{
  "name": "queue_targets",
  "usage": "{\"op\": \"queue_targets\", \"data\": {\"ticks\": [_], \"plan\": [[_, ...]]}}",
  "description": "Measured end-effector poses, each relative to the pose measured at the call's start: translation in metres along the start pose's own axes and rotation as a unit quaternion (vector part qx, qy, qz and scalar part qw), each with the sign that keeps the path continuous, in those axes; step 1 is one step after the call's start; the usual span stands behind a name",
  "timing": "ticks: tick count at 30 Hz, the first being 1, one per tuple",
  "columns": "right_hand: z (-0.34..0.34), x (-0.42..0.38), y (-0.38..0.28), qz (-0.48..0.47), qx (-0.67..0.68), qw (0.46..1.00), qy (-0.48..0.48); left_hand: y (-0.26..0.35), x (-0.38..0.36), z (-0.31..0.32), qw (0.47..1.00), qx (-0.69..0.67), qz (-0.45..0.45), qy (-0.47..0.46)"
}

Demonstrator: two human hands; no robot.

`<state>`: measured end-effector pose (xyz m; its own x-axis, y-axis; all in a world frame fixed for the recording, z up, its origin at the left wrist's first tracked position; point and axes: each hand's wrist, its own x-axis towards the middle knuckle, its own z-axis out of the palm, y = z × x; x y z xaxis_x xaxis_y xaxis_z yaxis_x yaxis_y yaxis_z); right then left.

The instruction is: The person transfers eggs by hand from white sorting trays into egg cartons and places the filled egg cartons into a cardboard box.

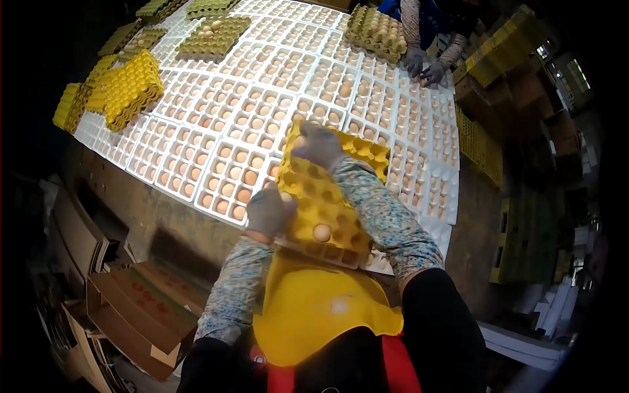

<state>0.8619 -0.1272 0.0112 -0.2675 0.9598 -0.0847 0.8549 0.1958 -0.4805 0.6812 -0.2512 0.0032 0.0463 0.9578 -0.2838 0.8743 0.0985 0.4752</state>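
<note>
Both of my hands wear grey gloves and are over a yellow egg tray [314, 203] close to my body. My left hand [270, 211] is closed at the tray's left edge, with an egg [285, 196] by its fingers. Toward the tray's far left corner, my right hand [318, 145] has its fingers closed round an egg [299, 142]. One more egg [322, 232] sits in the near part of the yellow tray. White trays [219, 160] filled with brown and pale eggs lie under and around it.
Stacked yellow trays [133, 90] stand at the left. Green trays with eggs [213, 38] lie at the far side. A co-worker's gloved hands [424, 68] are at the far right. Cardboard boxes [141, 308] lie below the table's left edge.
</note>
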Motion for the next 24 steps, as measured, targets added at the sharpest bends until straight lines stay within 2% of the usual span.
{"op": "queue_targets", "data": {"ticks": [1,2,3,4,5,6,7,8,9,10,11,13,14,15,16,17,18,19,20,21,22,23,24], "plan": [[-0.005,-0.015,0.007,0.004,0.001,1.000,-0.005,-0.003,-0.013,-0.027,0.992,-0.125,-0.003,-0.020],[-0.012,-0.036,0.014,0.034,0.249,0.968,0.005,-0.009,-0.025,-0.039,0.977,-0.212,-0.002,-0.003],[-0.020,-0.056,0.019,0.061,0.482,0.874,0.017,-0.019,-0.036,-0.044,0.955,-0.296,0.000,0.016],[-0.032,-0.082,0.026,0.116,0.568,0.814,-0.017,-0.036,-0.039,-0.042,0.964,-0.248,0.092,0.015],[-0.037,-0.109,0.030,0.170,0.645,0.743,-0.050,-0.045,-0.046,-0.039,0.965,-0.248,0.089,0.009],[0.000,-0.131,0.057,0.043,0.618,0.785,-0.005,-0.047,-0.050,-0.035,0.978,-0.128,0.167,-0.002],[0.014,-0.159,0.075,-0.040,0.553,0.831,0.043,-0.042,-0.046,-0.026,0.965,-0.011,0.261,-0.014],[0.027,-0.185,0.094,-0.113,0.481,0.863,0.102,-0.039,-0.045,-0.021,0.965,0.010,0.261,-0.015],[0.026,-0.201,0.089,-0.027,0.548,0.830,0.100,-0.037,-0.045,-0.018,0.962,0.027,0.269,-0.018],[0.023,-0.217,0.082,0.058,0.615,0.779,0.109,-0.024,-0.041,-0.020,0.970,0.069,0.229,-0.053],[0.008,-0.230,0.077,0.216,0.802,0.553,0.065,-0.028,-0.038,-0.013,0.969,0.114,0.213,-0.052],[-0.003,-0.264,0.122,0.186,0.799,0.545,0.173,-0.029,-0.038,-0.016,0.969,0.087,0.228,-0.024],[-0.020,-0.285,0.148,0.188,0.740,0.593,0.256,-0.028,-0.039,-0.024,0.976,0.056,0.204,-0.049],[-0.050,-0.297,0.168,0.185,0.678,0.629,0.332,-0.051,-0.033,-0.013,0.986,-0.068,0.133,-0.078],[-0.055,-0.323,0.219,0.233,0.640,0.631,0.372,-0.038,-0.039,-0.019,0.984,-0.142,0.062,-0.084],[-0.047,-0.350,0.295,0.313,0.533,0.677,0.399,-0.019,-0.043,-0.031,0.972,-0.216,-0.009,-0.089],[-0.056,-0.361,0.326,0.331,0.366,0.701,0.515,-0.008,-0.043,-0.034,0.961,-0.260,-0.029,-0.084],[-0.063,-0.372,0.350,0.332,0.369,0.695,0.521,0.008,-0.043,-0.039,0.948,-0.305,-0.053,-0.079],[-0.070,-0.383,0.373,0.373,0.213,0.769,0.473,0.078,-0.056,-0.045,0.928,-0.354,-0.059,-0.099],[-0.074,-0.390,0.398,0.399,0.052,0.820,0.406,0.115,-0.052,-0.024,0.935,-0.339,-0.016,-0.100],[-0.071,-0.394,0.424,0.394,0.038,0.876,0.275,0.148,-0.042,0.004,0.941,-0.323,0.031,-0.098],[-0.067,-0.398,0.443,0.390,0.048,0.875,0.283,0.197,-0.032,0.039,0.935,-0.313,0.117,-0.121],[-0.057,-0.401,0.458,0.334,0.003,0.919,0.208,0.255,-0.026,0.068,0.914,-0.337,0.038,-0.223]]}}
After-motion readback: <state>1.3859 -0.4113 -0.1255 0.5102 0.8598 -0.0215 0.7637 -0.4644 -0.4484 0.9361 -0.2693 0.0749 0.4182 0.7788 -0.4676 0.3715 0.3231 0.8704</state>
